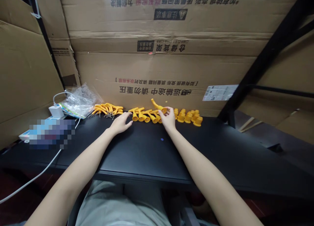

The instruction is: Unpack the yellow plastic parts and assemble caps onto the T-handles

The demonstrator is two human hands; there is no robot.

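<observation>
Pinched in right hand (pixel 168 118): flared yellow piece (pixel 157 104). Beside spread left hand (pixel 121 123): similar pieces (pixel 141 117), aligned likely for easy reach.

The left hand (pixel 120 123) is pointed toward two o'clock, thumb parted; the right hand (pixel 168 120) is pinched, toward eleven.

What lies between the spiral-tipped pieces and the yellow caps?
Head view: a row of yellow flared pieces, the left hand and the right hand holding another piece.
</observation>
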